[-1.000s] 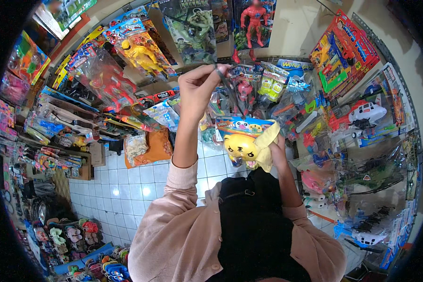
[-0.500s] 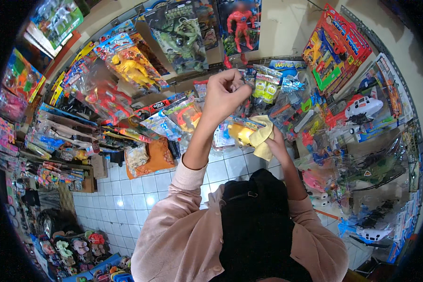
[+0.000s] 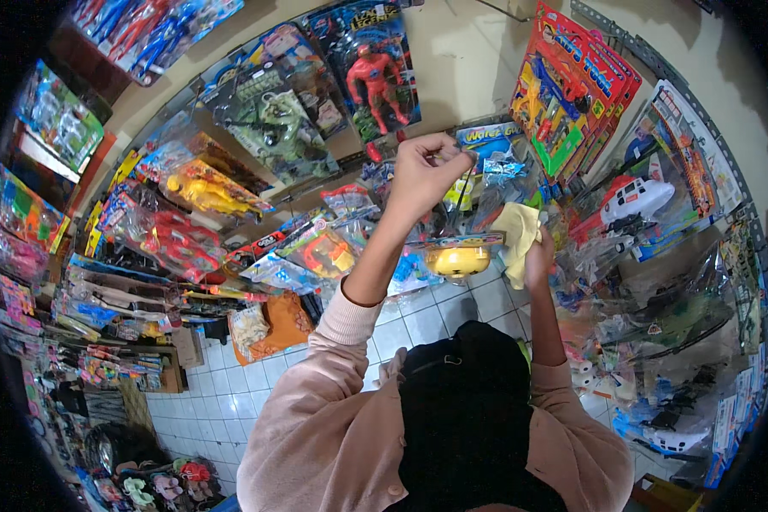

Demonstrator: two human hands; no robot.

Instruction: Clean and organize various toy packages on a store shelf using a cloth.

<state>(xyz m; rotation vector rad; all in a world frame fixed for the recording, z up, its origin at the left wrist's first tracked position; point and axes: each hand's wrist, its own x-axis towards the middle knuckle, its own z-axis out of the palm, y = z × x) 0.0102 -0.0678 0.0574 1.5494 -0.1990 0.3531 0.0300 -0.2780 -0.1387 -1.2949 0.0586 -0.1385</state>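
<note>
My left hand (image 3: 431, 175) is raised in front of me, its fingers pinched on a thin dark strap (image 3: 462, 194). Below it hangs a rounded yellow toy (image 3: 456, 261) with a colourful card top; the strap seems to run down to it, though the join is hard to make out. My right hand (image 3: 538, 260) grips a pale yellow cloth (image 3: 517, 243), bunched and drooping just right of the toy. A small gap appears between cloth and toy. My left fingertips are partly hidden by the hand itself.
Packaged toys crowd the wall: a red figure (image 3: 374, 81), a green figure (image 3: 286, 128), red-carded tool sets (image 3: 563, 94) and a white helicopter (image 3: 636, 200). An orange cushion (image 3: 283, 328) lies on the tiled floor (image 3: 222, 397). Sandals (image 3: 166, 486) sit at lower left.
The wall toys have shifted left in view. My right hand and the cloth have moved right, off the yellow toy, which now hangs more level. The dark strap under my left hand now shows.
</note>
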